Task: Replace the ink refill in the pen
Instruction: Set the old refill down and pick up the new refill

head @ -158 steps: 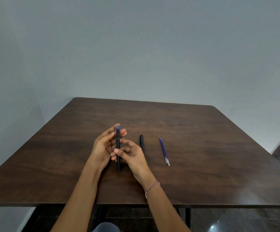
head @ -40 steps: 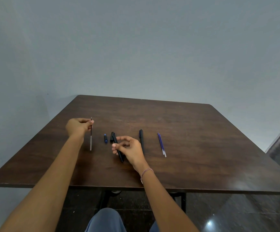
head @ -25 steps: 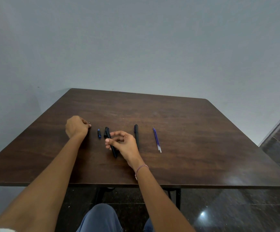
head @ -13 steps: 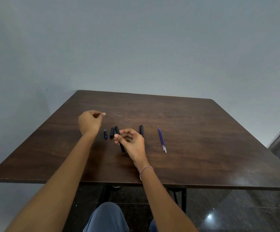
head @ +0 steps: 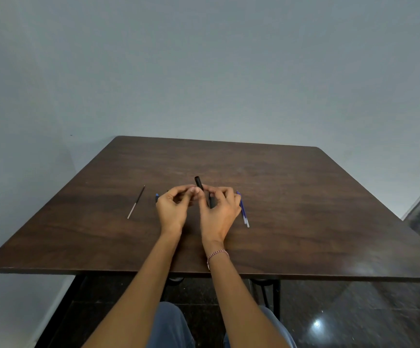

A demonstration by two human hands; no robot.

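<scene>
- The right hand (head: 220, 212) has its fingers curled round the black pen barrel (head: 199, 183); the barrel's upper end stands out above the fingertips, leaning left
- The left hand (head: 172, 212) is also curled, with its tips at the barrel; whether it pinches, I cannot tell
- On the table (head: 304, 197), a blue refill (head: 243, 209) lies just right of the right hand
- A thin dark refill (head: 136, 202) lies apart, left of the left hand

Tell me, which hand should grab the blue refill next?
Probably the right hand: the blue refill lies right beside it, and the left hand would have to cross over. The left, already at the pen barrel, could hold that.
</scene>
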